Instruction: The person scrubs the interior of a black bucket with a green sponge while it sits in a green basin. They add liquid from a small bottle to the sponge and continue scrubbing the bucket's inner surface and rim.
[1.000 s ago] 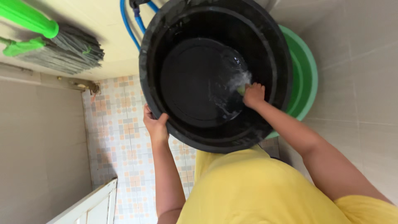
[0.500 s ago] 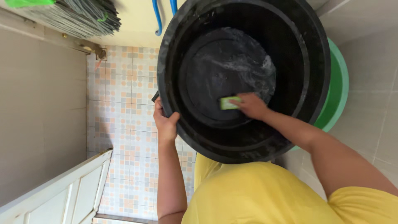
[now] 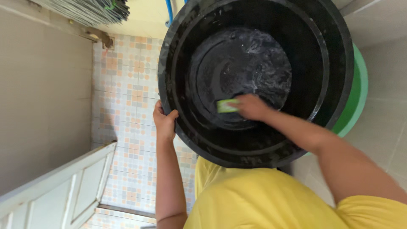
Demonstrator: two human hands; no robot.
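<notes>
A large black plastic tub [image 3: 335,85] fills the upper middle of the view, tilted toward me, with soapy water on its bottom. My left hand [image 3: 164,122] grips its near left rim. My right hand [image 3: 251,107] reaches inside and presses a small green scrub sponge [image 3: 225,105] against the tub's bottom near the front. A green basin [image 3: 355,99] sits behind the black tub on the right, mostly hidden.
A broom's grey bristles [image 3: 95,10] lean at the top left against a yellow wall. A blue hose [image 3: 169,12] hangs at the top. The floor [image 3: 123,89] has small patterned tiles. A white door [image 3: 59,186] stands at the lower left; grey wall tiles on the right.
My right hand has slid the sponge from the tub's right side to the front of its bottom. The view has shifted, so the broom has moved out toward the top left.
</notes>
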